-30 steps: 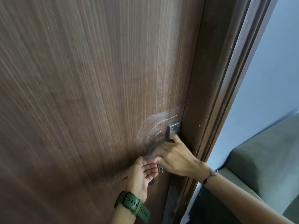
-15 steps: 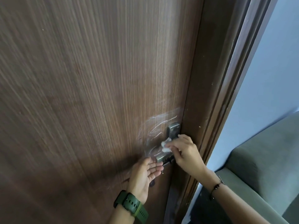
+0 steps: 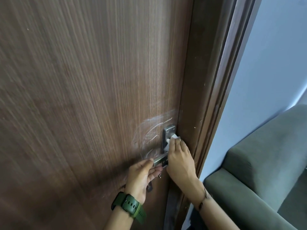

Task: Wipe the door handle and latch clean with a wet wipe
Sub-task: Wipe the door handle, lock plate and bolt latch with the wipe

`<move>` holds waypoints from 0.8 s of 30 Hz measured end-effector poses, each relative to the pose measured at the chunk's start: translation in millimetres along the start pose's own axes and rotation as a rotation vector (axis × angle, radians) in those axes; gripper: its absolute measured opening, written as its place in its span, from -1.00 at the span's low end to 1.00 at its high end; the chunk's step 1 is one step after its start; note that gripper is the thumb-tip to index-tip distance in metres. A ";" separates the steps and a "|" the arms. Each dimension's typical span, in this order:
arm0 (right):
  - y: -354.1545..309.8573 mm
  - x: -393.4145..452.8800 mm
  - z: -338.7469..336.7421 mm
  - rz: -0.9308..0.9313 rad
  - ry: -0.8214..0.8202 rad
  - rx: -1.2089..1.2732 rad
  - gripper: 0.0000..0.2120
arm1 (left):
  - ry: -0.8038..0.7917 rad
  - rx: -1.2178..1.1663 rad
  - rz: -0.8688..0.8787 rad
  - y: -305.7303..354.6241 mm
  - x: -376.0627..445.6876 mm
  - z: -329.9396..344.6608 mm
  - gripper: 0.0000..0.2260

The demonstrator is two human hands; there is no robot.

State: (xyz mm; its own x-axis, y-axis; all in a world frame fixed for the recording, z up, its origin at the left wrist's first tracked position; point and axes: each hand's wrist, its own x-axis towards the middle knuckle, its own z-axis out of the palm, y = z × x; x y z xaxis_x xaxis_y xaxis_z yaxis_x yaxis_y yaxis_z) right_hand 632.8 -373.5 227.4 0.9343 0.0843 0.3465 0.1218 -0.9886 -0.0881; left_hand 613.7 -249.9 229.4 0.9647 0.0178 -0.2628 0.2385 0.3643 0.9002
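Pressing wet wipe (image 3: 172, 136) on handle plate (image 3: 167, 132), right hand (image 3: 180, 161) hiding it, sofa (image 3: 265, 171) beside

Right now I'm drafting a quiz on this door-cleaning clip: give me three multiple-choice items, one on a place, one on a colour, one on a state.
1. Where is the white wet wipe?
A. On the sofa
B. Pressed on the metal handle plate
C. Under the left wrist

2. What colour is the watch strap on the left wrist?
A. Green
B. Red
C. White

3. What is the left hand doing?
A. Hanging clear of the door
B. Holding the wipe
C. Steadying the lever handle

Answers: 1 B, the right hand holds the wipe against the handle plate. 2 A, the strap is dark green. 3 C, its fingers touch the end of the lever handle.
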 end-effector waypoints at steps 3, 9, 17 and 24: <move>-3.1 -10.8 -1.8 0.019 -0.042 -0.045 -0.37 | -0.003 0.011 0.011 0.1 -1.4 -0.3 -0.88; -4.4 -2.1 -0.5 0.023 -0.038 -0.056 -0.44 | 0.009 0.000 0.045 -3.4 -1.1 1.5 -0.86; 8.3 -1.0 -3.8 0.159 -0.046 0.508 -0.39 | -0.001 -0.009 0.053 -2.8 1.0 0.4 -0.86; 31.8 15.8 -15.6 0.511 -0.261 1.443 -0.36 | -0.049 0.062 0.076 -1.3 1.6 0.0 -0.84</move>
State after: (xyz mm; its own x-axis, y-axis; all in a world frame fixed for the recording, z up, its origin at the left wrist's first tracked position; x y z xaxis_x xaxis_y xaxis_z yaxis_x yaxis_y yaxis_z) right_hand 646.2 -405.5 244.7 0.9873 -0.0429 -0.1530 -0.1521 0.0230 -0.9881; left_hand 615.0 -250.4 227.8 0.9842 -0.0027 -0.1768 0.1692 0.3049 0.9372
